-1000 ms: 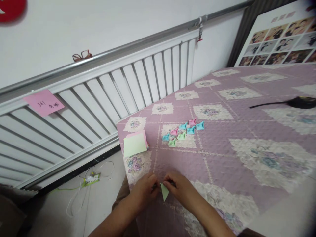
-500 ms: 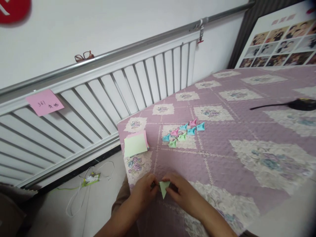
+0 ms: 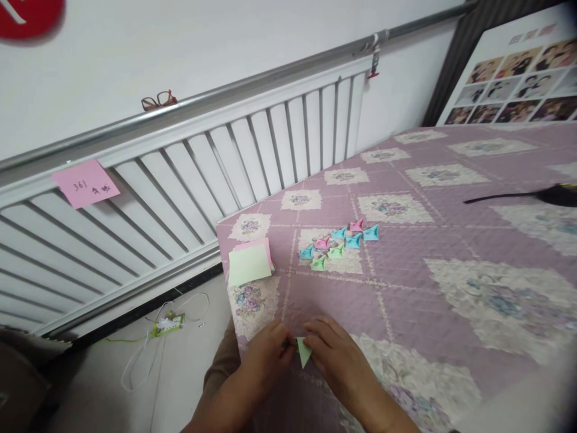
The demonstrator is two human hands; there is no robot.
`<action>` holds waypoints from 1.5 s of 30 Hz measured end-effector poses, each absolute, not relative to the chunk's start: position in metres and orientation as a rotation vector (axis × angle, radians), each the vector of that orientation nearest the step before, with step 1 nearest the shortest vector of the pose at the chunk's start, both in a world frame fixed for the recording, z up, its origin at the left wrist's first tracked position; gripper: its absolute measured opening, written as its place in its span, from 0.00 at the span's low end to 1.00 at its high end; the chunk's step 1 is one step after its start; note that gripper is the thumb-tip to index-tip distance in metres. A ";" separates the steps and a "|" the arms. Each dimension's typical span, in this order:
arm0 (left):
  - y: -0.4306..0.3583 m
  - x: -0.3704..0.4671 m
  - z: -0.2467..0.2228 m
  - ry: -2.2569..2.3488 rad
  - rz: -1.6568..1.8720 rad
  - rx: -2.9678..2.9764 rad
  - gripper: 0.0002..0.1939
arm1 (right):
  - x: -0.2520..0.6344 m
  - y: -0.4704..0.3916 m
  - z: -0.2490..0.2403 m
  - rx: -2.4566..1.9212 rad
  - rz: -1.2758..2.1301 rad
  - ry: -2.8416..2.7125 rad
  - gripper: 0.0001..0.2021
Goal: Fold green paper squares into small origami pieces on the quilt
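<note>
A small folded piece of light green paper (image 3: 304, 352) is held between my two hands near the front edge of the table. My left hand (image 3: 269, 352) is closed at its left side, fingertips pinched together. From the right, my right hand (image 3: 336, 355) grips the same paper with thumb and fingers, covering part of it. Beyond my hands lie several small folded paper shapes (image 3: 353, 240) in blue, pink and green, set in slanting rows. To their left sits a stack of square paper sheets (image 3: 249, 264), pale green on top with pink beneath.
A floral purple cloth covers the table (image 3: 324, 294). A white radiator (image 3: 252, 150) runs along its far left side, with a pink note (image 3: 85, 183) on it and glasses (image 3: 158, 101) on the pipe. A black object (image 3: 559, 195) lies at the right; a power strip (image 3: 167, 325) is on the floor.
My right hand has shifted its fingers farther over the green paper, and less of the paper shows. The whole view has moved slightly; the folded shapes and the stack stay in place.
</note>
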State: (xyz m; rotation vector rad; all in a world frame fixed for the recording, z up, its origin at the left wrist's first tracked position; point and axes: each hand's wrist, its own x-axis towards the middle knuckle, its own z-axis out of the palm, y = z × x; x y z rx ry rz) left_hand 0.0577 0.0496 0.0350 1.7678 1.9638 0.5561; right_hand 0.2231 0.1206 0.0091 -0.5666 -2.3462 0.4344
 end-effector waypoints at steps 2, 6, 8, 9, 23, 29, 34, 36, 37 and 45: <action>0.048 0.059 0.037 1.981 0.553 1.760 0.08 | 0.224 0.119 0.010 -0.578 0.444 -2.357 0.07; 0.045 0.060 0.037 2.036 0.528 1.750 0.07 | 0.225 0.118 0.006 -0.599 0.470 -2.394 0.06; 0.045 0.060 0.037 2.044 0.528 1.759 0.07 | 0.226 0.118 0.004 -0.608 0.490 -2.384 0.06; 0.045 0.061 0.037 2.032 0.537 1.779 0.06 | 0.226 0.118 0.002 -0.610 0.500 -2.379 0.06; 0.049 0.060 0.034 1.928 0.562 1.863 0.08 | 0.227 0.121 -0.003 -0.571 0.530 -2.387 0.04; 0.049 0.062 0.035 1.938 0.644 1.802 0.08 | 0.227 0.119 -0.001 -0.522 0.468 -2.354 0.05; 0.051 0.062 0.035 1.984 0.669 1.754 0.08 | 0.226 0.117 -0.001 -0.493 0.426 -2.339 0.07; 0.052 0.062 0.033 1.987 0.686 1.739 0.07 | 0.225 0.117 -0.001 -0.482 0.419 -2.361 0.06; 0.052 0.062 0.033 1.981 0.699 1.735 0.07 | 0.225 0.118 -0.001 -0.477 0.416 -2.368 0.06; 0.053 0.063 0.031 1.936 0.759 1.722 0.08 | 0.222 0.119 -0.004 -0.462 0.386 -2.375 0.05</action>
